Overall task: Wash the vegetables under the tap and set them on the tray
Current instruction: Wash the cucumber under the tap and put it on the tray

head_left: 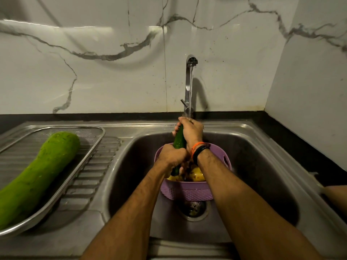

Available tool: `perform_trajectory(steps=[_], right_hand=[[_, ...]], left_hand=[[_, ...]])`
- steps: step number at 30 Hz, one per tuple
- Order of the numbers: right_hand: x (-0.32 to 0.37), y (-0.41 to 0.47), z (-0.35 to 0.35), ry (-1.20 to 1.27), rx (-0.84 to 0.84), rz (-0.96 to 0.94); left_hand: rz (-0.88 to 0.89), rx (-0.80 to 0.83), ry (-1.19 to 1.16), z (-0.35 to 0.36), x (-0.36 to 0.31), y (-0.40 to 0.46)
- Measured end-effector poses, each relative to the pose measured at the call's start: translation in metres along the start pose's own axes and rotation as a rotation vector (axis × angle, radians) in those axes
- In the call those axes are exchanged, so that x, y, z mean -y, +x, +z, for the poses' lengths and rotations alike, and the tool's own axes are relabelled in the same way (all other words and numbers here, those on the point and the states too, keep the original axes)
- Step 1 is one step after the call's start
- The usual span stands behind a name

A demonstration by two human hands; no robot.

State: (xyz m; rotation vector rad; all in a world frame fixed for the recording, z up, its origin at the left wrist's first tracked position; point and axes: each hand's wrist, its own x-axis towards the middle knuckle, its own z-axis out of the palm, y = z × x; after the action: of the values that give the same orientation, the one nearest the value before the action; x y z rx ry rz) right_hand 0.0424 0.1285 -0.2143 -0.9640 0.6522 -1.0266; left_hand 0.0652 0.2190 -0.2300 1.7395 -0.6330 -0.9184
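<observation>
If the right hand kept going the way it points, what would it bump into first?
Probably the tap. The right hand grips the top of the cucumber and points away, towards the tap's base just behind it. Depth is hard to judge, though, so it might meet the marble wall instead.

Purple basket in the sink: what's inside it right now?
Inside the purple perforated plastic basket, two yellowish vegetables show near the front wall. Both hands, gripping a dark green cucumber, and the forearms cover the rest, so anything deeper is hidden.
</observation>
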Motion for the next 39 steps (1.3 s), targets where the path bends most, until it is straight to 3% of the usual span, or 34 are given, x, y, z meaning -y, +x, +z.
perform_trajectory(steps=[3, 8, 11, 14, 16, 20, 23, 26, 29, 32, 35, 37, 39], right_hand=[[0.005, 0.002, -0.001, 0.019, -0.067, 0.059], [0.012, 0.003, -0.013, 0.336, 0.058, 0.307], [0.010, 0.000, -0.009, 0.248, 0.121, 0.207], [0.003, -0.003, -0.008, -0.068, 0.020, 0.042], [0.004, -0.005, -0.007, -0.141, -0.035, 0.028], [0.015, -0.002, -0.006, 0.027, -0.065, 0.177], [0.015, -0.002, -0.010, 0.218, 0.037, 0.311], [0.014, -0.003, -0.015, 0.392, 0.128, 0.325], [0.013, -0.006, -0.010, 0.274, 0.117, 0.237], [0.010, -0.005, -0.003, 0.057, -0.034, 0.138], [0.012, -0.001, -0.007, 0.151, -0.011, 0.277], [0.013, 0.000, -0.012, 0.280, 0.078, 0.330], [0.016, 0.000, -0.016, 0.345, 0.158, 0.321]], left_hand=[[-0.013, 0.054, 0.008, -0.001, 0.000, 0.000], [-0.045, 0.138, -0.037, 0.002, -0.002, -0.004], [-0.049, 0.119, -0.092, 0.004, -0.005, -0.003], [0.006, 0.024, 0.020, 0.005, -0.003, -0.003], [0.040, -0.004, 0.089, 0.004, -0.001, -0.002], [0.025, 0.047, 0.102, 0.002, -0.003, -0.004], [-0.040, 0.140, 0.021, 0.002, -0.005, -0.008], [-0.066, 0.185, -0.087, 0.002, -0.007, -0.009], [-0.077, 0.147, -0.131, 0.005, -0.007, -0.008], [0.020, 0.001, 0.107, 0.004, -0.006, -0.007], [0.090, -0.082, 0.319, 0.001, -0.003, -0.003], [0.070, -0.025, 0.259, 0.001, -0.004, -0.003], [0.004, 0.106, 0.048, 0.001, -0.008, -0.004]])
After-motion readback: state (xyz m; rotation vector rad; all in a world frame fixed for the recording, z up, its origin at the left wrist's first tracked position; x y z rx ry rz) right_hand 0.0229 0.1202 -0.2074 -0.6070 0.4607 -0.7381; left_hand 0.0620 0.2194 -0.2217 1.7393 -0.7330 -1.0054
